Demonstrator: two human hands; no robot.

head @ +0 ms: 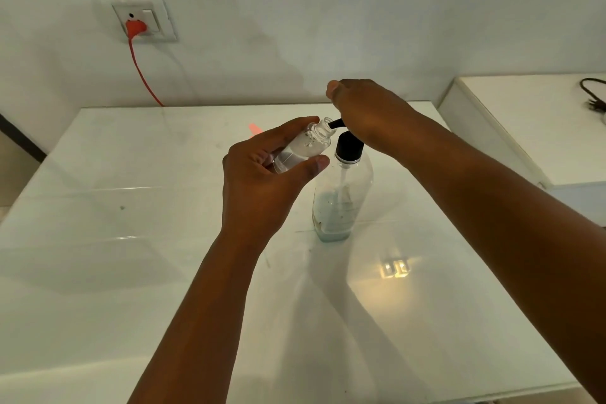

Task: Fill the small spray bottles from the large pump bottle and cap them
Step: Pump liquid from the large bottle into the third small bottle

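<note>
A large clear pump bottle (341, 197) with a black pump collar stands upright on the white table (131, 239), with a little liquid at its bottom. My right hand (367, 115) lies over the pump head and hides most of it; the black spout (337, 123) sticks out to the left. My left hand (262, 180) holds a small clear uncapped spray bottle (305, 147), tilted, with its open mouth right at the spout. Some clear liquid is in the small bottle.
A wall socket (141, 18) holds an orange plug (135, 28) whose cord (144, 75) runs down behind the table's far edge. A raised white ledge (524, 128) stands at the right, with a black cable (593, 95) on it.
</note>
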